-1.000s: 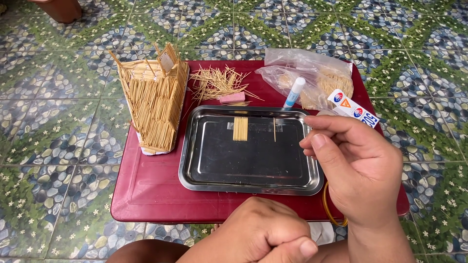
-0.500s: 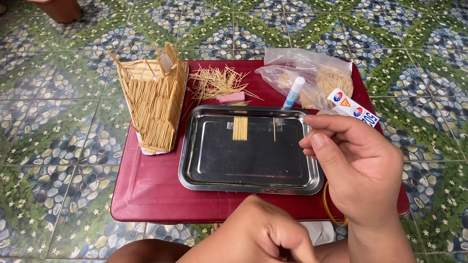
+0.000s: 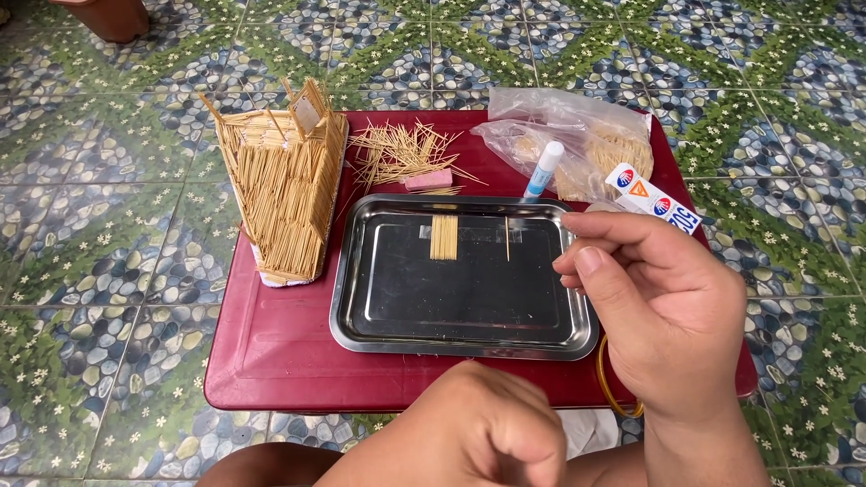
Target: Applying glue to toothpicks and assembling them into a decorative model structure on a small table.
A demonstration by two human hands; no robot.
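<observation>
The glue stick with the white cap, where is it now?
In the head view, the glue stick lies on the red table, just behind the metal tray, leaning against the plastic bag.

Right hand (image 3: 663, 320) raised at the right side, back toward the camera, wrist bent, fingers curled inward, thumb (image 3: 603, 280) pressed toward the fingertips in a pinch. Left hand (image 3: 469, 433) low in the foreground, knuckles up, fingers folded under into a loose fist.

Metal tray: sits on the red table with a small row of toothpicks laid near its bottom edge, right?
Not quite. In the head view the metal tray is on the red table, but the row of toothpicks lies near its top edge, not the bottom.
</observation>
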